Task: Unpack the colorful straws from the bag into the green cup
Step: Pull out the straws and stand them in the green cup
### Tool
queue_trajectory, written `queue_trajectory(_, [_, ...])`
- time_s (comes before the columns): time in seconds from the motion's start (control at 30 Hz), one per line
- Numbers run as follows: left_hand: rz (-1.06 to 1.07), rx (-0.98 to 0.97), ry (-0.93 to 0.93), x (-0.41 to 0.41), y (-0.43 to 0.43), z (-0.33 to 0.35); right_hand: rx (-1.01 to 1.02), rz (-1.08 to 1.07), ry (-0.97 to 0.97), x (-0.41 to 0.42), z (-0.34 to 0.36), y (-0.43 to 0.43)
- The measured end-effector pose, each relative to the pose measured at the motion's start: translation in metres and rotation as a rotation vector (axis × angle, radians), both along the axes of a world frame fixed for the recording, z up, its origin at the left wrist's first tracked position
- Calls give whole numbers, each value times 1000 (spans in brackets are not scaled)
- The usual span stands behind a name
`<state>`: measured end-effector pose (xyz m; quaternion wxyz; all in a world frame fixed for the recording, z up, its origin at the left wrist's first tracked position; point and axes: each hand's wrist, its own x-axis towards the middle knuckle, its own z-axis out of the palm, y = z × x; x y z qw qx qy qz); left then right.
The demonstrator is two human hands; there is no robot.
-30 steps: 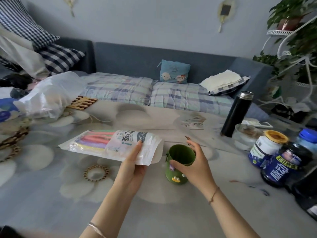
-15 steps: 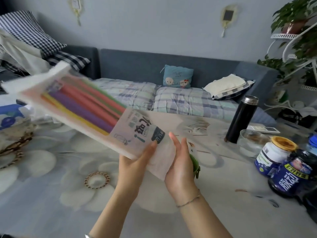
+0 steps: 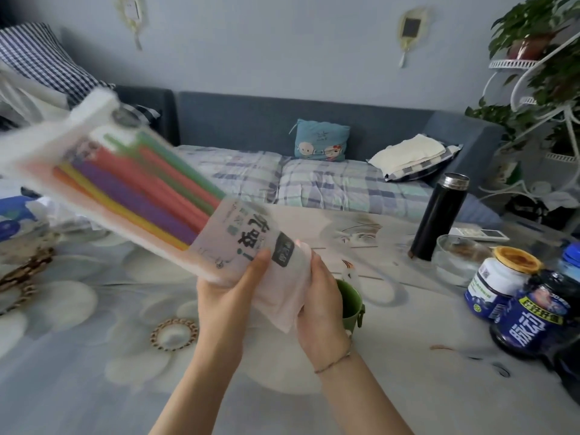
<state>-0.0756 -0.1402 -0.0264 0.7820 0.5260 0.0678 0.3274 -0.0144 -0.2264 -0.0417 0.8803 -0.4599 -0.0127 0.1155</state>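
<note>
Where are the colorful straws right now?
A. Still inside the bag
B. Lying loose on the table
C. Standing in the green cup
A: the straws show through the bag, which both the left hand and the right hand hold above the green cup.

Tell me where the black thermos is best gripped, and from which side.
Grip the black thermos around its mid-body, coming from its left: it stands upright and slender, a glass bowl and jars crowd its right, and the table on its left looks bare.
</note>
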Motion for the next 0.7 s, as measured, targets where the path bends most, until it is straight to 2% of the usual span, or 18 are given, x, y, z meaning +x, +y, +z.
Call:
queue_trajectory(0.1, [-71,-264,33,1,4,-4,-480,-152,-361,1,-2,-5])
queue_trajectory(0.17, [-94,-376,57,3,5,-6,-591,-174,-480,1,-3,-10])
queue_trajectory(0.37, [-176,-566,156,7,3,-16,-528,-105,-534,3,3,-26])
queue_trajectory(0.53, [-270,-642,180,9,15,-21,-607,-85,-642,10,13,-49])
queue_trajectory(0.63, [-234,-707,163,11,25,-24,-570,-154,-603,16,23,-68])
queue_trajectory(0.7, [-237,-721,154,13,28,-25,-510,-176,-503,17,28,-77])
